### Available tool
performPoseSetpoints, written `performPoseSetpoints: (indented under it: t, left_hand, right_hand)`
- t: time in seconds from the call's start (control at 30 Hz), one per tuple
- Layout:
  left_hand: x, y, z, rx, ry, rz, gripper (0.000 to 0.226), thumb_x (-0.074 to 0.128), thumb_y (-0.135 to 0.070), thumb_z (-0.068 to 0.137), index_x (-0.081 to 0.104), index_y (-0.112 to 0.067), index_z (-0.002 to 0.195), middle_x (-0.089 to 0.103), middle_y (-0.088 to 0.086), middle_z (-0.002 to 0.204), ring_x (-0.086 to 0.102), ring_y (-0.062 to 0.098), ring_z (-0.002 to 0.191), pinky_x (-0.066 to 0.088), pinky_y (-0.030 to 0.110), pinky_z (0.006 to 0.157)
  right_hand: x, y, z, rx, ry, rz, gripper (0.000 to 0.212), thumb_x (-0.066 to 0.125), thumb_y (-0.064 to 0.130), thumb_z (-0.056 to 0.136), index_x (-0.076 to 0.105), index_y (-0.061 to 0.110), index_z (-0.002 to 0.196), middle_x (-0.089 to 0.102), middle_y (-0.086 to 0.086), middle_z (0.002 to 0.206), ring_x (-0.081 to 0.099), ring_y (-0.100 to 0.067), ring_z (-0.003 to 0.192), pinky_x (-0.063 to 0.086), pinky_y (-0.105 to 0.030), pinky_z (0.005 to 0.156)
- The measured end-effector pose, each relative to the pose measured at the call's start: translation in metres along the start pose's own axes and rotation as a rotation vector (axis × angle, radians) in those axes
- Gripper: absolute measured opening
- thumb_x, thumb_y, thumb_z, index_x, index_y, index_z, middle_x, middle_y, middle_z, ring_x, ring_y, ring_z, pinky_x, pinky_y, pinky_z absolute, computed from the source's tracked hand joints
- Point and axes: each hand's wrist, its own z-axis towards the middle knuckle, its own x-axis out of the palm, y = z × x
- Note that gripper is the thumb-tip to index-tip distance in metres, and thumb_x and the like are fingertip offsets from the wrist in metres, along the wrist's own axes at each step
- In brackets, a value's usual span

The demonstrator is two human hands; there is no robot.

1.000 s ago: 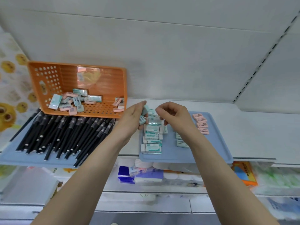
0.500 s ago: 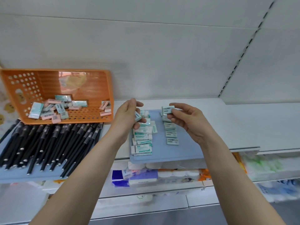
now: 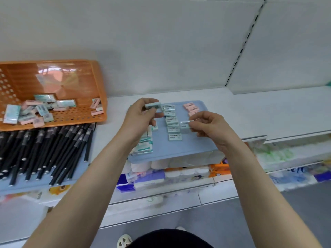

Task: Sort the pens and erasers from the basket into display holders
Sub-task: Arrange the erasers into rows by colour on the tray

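An orange basket (image 3: 93, 77) lies tipped on the shelf at the left, with several teal and pink erasers (image 3: 41, 109) inside. Black pens (image 3: 44, 149) lie in a row on a blue tray (image 3: 26, 185) in front of it. A second blue tray (image 3: 188, 149) holds a left stack and a middle column of teal erasers (image 3: 172, 122), plus pink erasers (image 3: 190, 107) at the back right. My left hand (image 3: 141, 119) pinches a teal eraser (image 3: 153, 105) above the tray's back left. My right hand (image 3: 211, 127) pinches another teal eraser (image 3: 185, 124) beside the middle column.
The white shelf (image 3: 268, 113) stretches to the right of the tray, backed by a white wall panel. Below it, lower shelves hold tissue packs (image 3: 148, 179) and other packaged goods. The shelf's front edge runs just under both trays.
The view has shifted right. My right hand moved its teal eraser down and right, next to the middle column. My left hand lifted, now showing a teal eraser in its fingertips.
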Motion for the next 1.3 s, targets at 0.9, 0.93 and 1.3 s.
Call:
performPoseSetpoints:
  t: [0.9,0.93,1.3]
  left_hand:
    - [-0.001,-0.004,-0.005,0.071,0.01,0.252,0.01,0.058,-0.022,0.095,0.063,-0.016,0.1,0.073,-0.004,0.072,0.056,0.008,0.058,0.04,0.017,0.05]
    - [0.0,-0.004,-0.003,0.069,0.004,0.25,0.01,0.056,-0.023,0.096,0.062,-0.017,0.1,0.073,-0.004,0.074,0.056,0.009,0.059,0.04,0.018,0.051]
    - [-0.015,-0.004,0.01,0.06,-0.033,0.231,0.053,0.034,0.016,0.082,0.047,-0.034,0.096,0.048,0.003,0.107,0.049,0.015,0.084,0.041,0.012,0.058]
  right_hand:
    - [0.041,0.019,0.011,-0.25,0.229,-0.039,0.021,0.074,0.011,0.085,0.074,0.021,0.102,0.074,-0.009,0.099,0.066,-0.013,0.079,0.055,-0.026,0.076]
    - [0.04,0.019,0.012,-0.26,0.197,-0.047,0.016,0.072,0.011,0.087,0.075,0.02,0.1,0.075,-0.008,0.095,0.066,-0.012,0.077,0.054,-0.024,0.074]
    - [0.028,0.008,0.024,-0.024,0.117,0.131,0.012,0.06,0.012,0.096,0.067,0.01,0.105,0.068,0.001,0.085,0.056,-0.01,0.075,0.046,-0.021,0.065]
